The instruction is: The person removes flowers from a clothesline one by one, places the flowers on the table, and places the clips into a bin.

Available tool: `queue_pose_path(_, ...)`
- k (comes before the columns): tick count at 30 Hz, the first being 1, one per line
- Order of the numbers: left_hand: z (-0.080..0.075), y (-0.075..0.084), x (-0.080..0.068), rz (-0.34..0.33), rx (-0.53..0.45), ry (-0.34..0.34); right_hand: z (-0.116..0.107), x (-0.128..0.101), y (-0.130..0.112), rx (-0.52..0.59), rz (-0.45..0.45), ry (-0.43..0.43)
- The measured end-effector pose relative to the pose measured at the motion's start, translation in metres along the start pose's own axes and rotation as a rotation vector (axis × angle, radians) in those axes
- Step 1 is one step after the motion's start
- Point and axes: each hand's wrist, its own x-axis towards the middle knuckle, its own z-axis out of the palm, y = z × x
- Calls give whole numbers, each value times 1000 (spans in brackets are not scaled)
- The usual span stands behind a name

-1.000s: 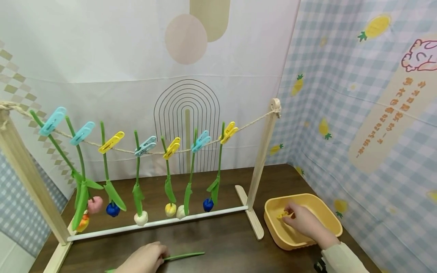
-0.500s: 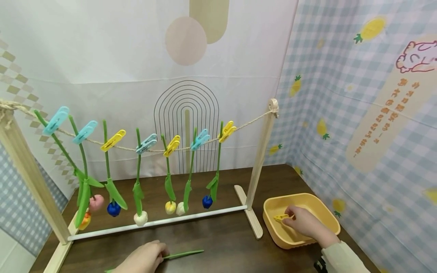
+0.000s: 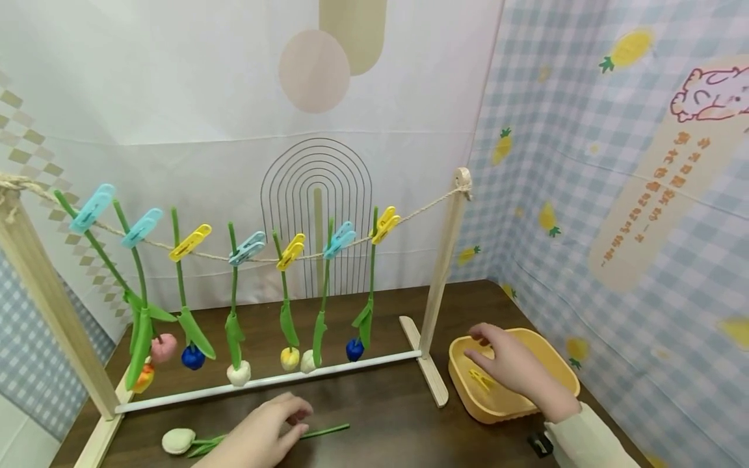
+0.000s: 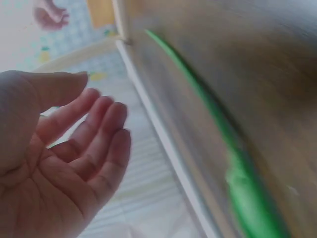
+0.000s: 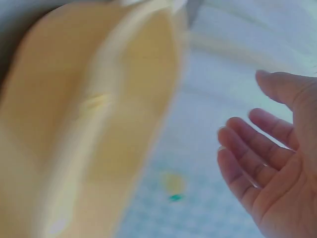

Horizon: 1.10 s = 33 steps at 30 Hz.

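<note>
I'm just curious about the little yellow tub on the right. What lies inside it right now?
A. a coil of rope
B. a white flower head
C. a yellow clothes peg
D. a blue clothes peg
C. In the head view a single yellow clothes peg lies on the floor of the yellow tub, just beside the right hand, which hangs over it with relaxed fingers and grips nothing.
</note>
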Motion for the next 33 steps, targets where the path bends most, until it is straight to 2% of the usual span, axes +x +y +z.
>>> queue_pose_path(5, -4, 30, 14, 28, -63, 114, -19, 3, -47, 2, -213, 209)
queue_pose_path(11, -5, 66, 36, 67, -104, 383, -38, 18, -96, 89, -430, 458)
queue_pose_path(14, -11, 82, 50, 117, -129, 465, -47, 29, -117, 156, -505, 531)
queue_pose_path(19, -20, 101, 69, 181, -135, 522, -62, 45, -141, 187, -562, 590)
queue_pose_path(29, -36, 118, 95, 195, -191, 610, -79, 70, -180, 213, -681, 671)
queue_pose_path(33, -40, 121, 106, 206, -203, 628, -82, 77, -190, 208, -710, 670)
